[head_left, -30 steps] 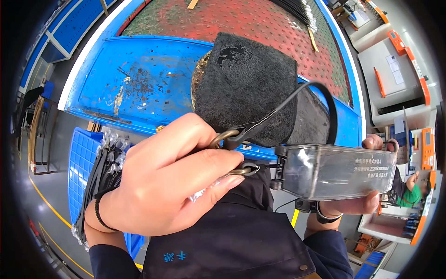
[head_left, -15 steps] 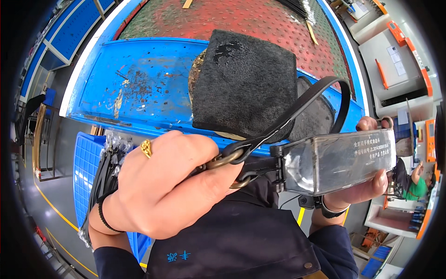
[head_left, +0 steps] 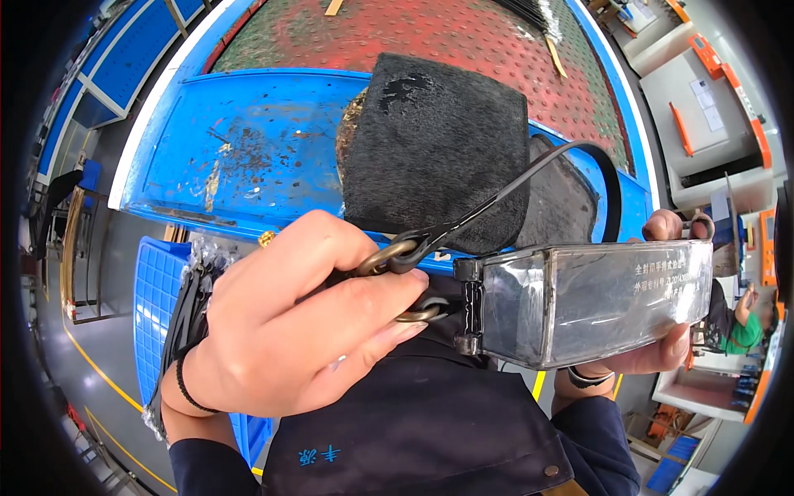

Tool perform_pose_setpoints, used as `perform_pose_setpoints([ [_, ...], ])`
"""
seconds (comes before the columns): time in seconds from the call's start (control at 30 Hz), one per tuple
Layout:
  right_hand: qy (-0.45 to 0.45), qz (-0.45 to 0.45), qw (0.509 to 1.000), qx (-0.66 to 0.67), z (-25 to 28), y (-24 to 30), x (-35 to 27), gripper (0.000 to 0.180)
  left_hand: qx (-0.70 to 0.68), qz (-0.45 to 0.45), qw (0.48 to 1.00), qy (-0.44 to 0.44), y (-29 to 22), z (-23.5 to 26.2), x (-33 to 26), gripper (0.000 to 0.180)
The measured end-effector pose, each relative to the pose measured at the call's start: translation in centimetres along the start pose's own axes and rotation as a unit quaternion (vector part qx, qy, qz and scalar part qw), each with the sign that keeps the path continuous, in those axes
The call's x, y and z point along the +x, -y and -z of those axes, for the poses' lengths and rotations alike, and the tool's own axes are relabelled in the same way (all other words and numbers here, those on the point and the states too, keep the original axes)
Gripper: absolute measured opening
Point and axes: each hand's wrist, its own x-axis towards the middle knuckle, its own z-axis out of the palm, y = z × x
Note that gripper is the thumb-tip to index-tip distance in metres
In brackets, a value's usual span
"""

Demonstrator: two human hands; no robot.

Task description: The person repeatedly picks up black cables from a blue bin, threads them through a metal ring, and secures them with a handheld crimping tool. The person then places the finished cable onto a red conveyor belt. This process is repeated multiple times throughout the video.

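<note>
My left hand (head_left: 289, 331) is closed around one end of a black bag strap (head_left: 504, 192) with antique-brass rings (head_left: 389, 256); two rings show at its fingertips. From there the strap arches up to the right and bends down behind a clear plastic box (head_left: 595, 302). My right hand (head_left: 662, 351) grips this box from behind and below, thumb and fingertips showing at its edges. A black roller fitting (head_left: 470, 306) on the box's left end sits close to the strap end and rings; whether they touch I cannot tell.
Beyond my hands, a black fuzzy cloth (head_left: 438, 149) lies on a paint-stained blue tray (head_left: 265, 149), beside a flatter dark pad (head_left: 562, 198). A red studded mat (head_left: 463, 33) covers the bench behind. Black straps hang over a blue crate (head_left: 157, 289) at left. A person in green (head_left: 744, 331) is far right.
The clear box has shifted left and slightly down, its roller end lower. My left hand has turned a little, and the strap's arch now shows more of its edge.
</note>
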Motion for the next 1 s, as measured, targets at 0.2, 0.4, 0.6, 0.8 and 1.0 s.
perform_pose_setpoints([
  [0.2, 0.004, 0.028, 1.0, 0.011, 0.6, -0.1, 0.2, 0.087, -0.008, 0.0, 1.0, -0.015, 0.3, 0.0, -0.3, 0.026],
  [0.4, 0.079, 0.072, 0.954, 0.28, 4.3, 0.9, 3.5, 0.054, 0.014, -0.005, 0.996, -0.082, 2.2, 0.6, -0.9, 0.026],
  [0.6, 0.021, -0.009, 0.974, 0.225, 3.7, -2.7, 7.0, 0.037, -0.397, 0.259, 0.831, -0.291, 4.0, 0.8, -3.3, 0.026],
  [0.8, 0.108, -0.13, 0.984, -0.047, 0.0, -6.5, 6.1, 0.046, -0.485, 0.261, 0.791, -0.268, 4.3, 0.7, -4.0, 0.026],
  [1.0, 0.1, 0.058, 0.914, -0.389, 4.2, -7.0, 5.4, 0.054, -0.325, 0.222, 0.866, -0.308, 4.2, -0.2, -4.3, 0.025],
])
